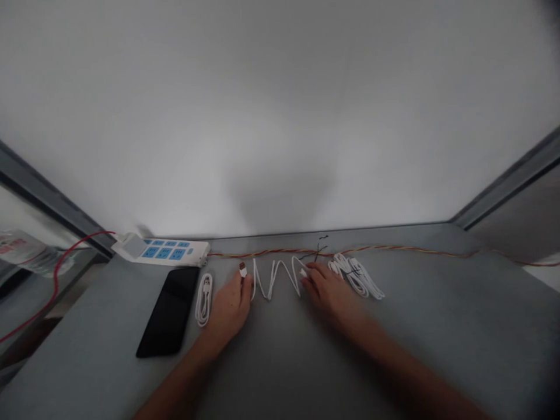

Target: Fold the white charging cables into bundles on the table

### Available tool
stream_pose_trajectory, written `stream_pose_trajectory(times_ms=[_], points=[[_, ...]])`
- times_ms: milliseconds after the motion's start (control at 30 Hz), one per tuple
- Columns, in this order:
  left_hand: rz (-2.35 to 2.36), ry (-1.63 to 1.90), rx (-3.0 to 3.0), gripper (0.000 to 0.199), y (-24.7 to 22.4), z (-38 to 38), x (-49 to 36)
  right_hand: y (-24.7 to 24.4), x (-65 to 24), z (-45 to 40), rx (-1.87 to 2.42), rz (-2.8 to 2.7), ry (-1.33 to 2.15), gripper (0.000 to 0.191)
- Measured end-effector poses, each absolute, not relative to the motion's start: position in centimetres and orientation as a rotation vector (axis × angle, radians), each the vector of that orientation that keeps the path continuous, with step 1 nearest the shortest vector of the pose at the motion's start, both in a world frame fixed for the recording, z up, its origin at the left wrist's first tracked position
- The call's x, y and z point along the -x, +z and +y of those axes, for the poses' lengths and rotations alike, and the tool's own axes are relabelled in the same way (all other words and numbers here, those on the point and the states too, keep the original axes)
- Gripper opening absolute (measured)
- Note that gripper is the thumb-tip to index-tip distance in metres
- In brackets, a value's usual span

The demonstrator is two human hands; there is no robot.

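A white charging cable (272, 279) lies in zigzag bends on the grey table between my hands. My left hand (231, 300) pinches its USB plug end, which points up past the thumb. At the other end, my right hand (326, 289) is closed on a small white connector; its exact shape is partly hidden by the fingers. Just left of my left hand lies a coiled white USB cable (203, 300). Beyond my right hand rests a bundle of white cables (361, 277) bound with a dark tie.
A black phone (170, 312) lies at the left, below a white power strip (199, 252) with blue sockets and a plugged-in white adapter (131, 247). A twisted red-yellow wire (394, 247) runs along the wall. Loose black ties (318, 252) lie near it. A red cord (56, 271) hangs at far left.
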State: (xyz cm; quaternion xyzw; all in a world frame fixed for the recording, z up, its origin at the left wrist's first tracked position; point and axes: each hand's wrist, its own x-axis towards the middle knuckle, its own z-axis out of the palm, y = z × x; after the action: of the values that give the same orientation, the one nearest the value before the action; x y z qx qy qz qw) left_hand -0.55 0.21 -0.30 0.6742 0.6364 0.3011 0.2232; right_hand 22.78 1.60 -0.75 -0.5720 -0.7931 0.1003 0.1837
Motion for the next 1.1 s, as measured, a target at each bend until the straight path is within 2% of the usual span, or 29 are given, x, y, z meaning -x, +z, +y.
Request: stream_pose_trajectory(times_ms=[100, 300, 567, 867, 1100], points=[[1.765, 0.787, -1.781, 0.023, -0.1, -0.3, 0.1, -0.5, -22.1, 1.0, 1.749, -2.221, 0.292, 0.027], [1.784, 0.67, -1.797, 0.034, -0.6, -0.9, -0.8, -0.7, -21.8, 0.3, 1.779, -2.269, 0.34, 0.034], [1.862, 0.527, -1.972, 0.009, 0.1, -1.6, -2.0, 0.1, -21.8, -0.1, 1.787, -2.228, 0.66, 0.02], [1.605, 0.839, -1.528, 0.02, -0.3, -1.0, -1.4, -0.5, -22.2, 0.1, 1.716, -2.131, 0.661, 0.021], [1.489, 0.943, -1.239, 0.03, -0.5, -0.5, -1.8, -0.3, -21.8, 0.5, 1.67, -2.03, 0.747, 0.016]])
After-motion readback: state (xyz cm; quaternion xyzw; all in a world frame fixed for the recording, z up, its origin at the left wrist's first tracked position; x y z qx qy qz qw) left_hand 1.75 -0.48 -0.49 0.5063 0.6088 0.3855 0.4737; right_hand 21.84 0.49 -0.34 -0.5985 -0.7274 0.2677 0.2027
